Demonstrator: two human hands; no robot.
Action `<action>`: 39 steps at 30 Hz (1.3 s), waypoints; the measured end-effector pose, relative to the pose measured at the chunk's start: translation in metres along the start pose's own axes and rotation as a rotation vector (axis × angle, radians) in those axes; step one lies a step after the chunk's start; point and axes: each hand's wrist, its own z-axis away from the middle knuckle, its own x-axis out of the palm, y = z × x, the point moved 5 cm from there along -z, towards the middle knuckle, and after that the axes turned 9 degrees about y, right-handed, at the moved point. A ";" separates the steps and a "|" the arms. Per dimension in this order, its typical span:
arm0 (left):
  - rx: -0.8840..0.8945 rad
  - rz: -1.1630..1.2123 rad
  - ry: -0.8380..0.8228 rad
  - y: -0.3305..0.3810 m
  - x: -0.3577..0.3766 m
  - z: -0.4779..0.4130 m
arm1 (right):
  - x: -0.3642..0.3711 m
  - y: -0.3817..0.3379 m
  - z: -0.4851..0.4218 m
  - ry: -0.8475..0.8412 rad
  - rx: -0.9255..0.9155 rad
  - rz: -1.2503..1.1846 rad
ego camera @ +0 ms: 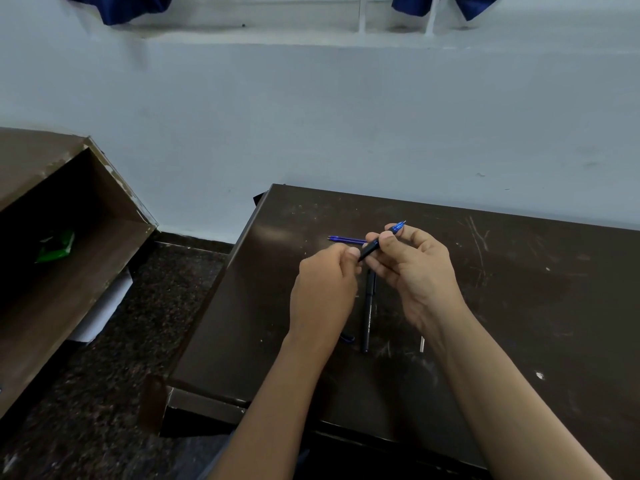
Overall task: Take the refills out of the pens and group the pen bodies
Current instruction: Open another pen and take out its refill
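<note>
Above the dark brown table (519, 306) I hold a pen (372, 247) with a black barrel and a blue tip section, tilted with the tip up to the right. My right hand (412, 271) pinches its blue front end and my left hand (325, 289) grips the barrel's rear end. A blue pen (346, 240) lies flat on the table behind my hands. A black pen (367, 310) lies between my wrists, pointing towards me. A small blue piece (347, 338) shows beside my left wrist, and a thin silvery piece (421, 344) lies beside my right wrist.
The table top is scratched and backs onto a pale wall (311, 116). To the left stands a brown wooden shelf unit (69, 258) with a green packet (57, 245) inside. Dark speckled floor (121, 393) lies between shelf and table.
</note>
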 end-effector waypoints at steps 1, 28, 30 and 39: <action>0.015 0.005 0.000 0.001 -0.001 0.000 | 0.000 0.000 0.000 0.001 -0.003 0.005; 0.012 0.021 -0.078 0.003 -0.006 0.000 | 0.003 0.004 -0.001 -0.030 -0.011 0.045; -0.040 0.074 -0.115 0.002 -0.003 -0.001 | 0.006 0.003 0.001 -0.093 -0.008 0.015; -0.246 0.310 -0.391 0.000 0.011 0.007 | 0.006 -0.001 -0.006 -0.298 -0.033 0.048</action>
